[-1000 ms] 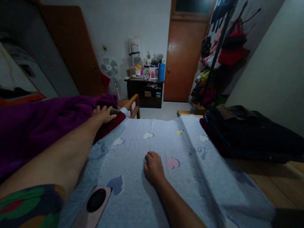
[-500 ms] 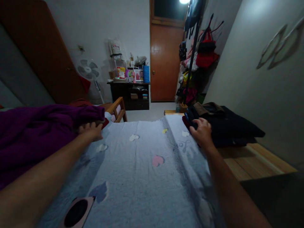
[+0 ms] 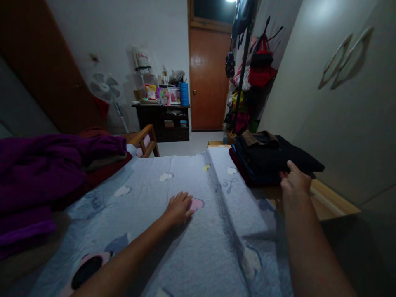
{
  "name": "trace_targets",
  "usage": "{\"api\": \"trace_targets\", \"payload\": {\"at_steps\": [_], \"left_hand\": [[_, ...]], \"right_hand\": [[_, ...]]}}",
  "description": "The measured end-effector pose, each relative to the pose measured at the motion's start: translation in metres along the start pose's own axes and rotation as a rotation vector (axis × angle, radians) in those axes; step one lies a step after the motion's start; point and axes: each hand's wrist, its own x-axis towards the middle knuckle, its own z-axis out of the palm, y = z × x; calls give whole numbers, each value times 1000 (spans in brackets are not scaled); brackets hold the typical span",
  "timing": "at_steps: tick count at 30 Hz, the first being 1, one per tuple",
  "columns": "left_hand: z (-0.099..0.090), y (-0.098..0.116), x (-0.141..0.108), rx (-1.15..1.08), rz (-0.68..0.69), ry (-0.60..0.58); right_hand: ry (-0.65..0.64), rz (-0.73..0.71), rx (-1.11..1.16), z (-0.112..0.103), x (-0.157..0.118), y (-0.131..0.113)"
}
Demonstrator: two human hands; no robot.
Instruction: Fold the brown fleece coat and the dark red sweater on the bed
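Note:
My left hand (image 3: 178, 209) is over the middle of a pale blue bed sheet (image 3: 204, 243) with a heart pattern, next to a pink heart. Its fingers are stretched out and nothing is in them. On the right, my right hand (image 3: 295, 181) pinches the near edge of a folded dark garment (image 3: 291, 152), thumb on top and fingers curled beneath. That garment lies on a stack of folded clothes, with a brown piece (image 3: 261, 138) on top and dark red cloth (image 3: 239, 167) low on its left side.
A heap of purple clothing (image 3: 58, 165) covers the bed's left side. Wooden bed boards (image 3: 334, 198) show beside a pale cabinet (image 3: 315, 111). Beyond the bed are a wooden chair arm (image 3: 145, 134), a standing fan (image 3: 106, 86), a dark cabinet (image 3: 148, 121) and a door (image 3: 207, 78).
My left hand has left the purple heap and come right onto the sheet's middle. My right hand has moved from the stack's left side to its near edge. The view has shifted slightly right.

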Motion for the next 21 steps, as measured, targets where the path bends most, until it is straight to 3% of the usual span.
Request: {"api": "trace_targets", "payload": {"at_steps": [3, 5, 9, 13, 18, 21], "left_hand": [[20, 8, -4, -6, -7, 57], [27, 9, -7, -1, -16, 128], [31, 10, -11, -26, -26, 188], [31, 12, -13, -36, -27, 197], [32, 12, -13, -63, -34, 212], [29, 9, -8, -239, -60, 209]], "right_hand": [[25, 139, 37, 3, 7, -15], [-23, 198, 13, 5, 12, -20], [-124, 274, -86, 16, 24, -22], [-132, 309, -113, 36, 29, -26], [-122, 297, 40, 64, 14, -29], [-208, 259, 162, 77, -6, -26]]}}
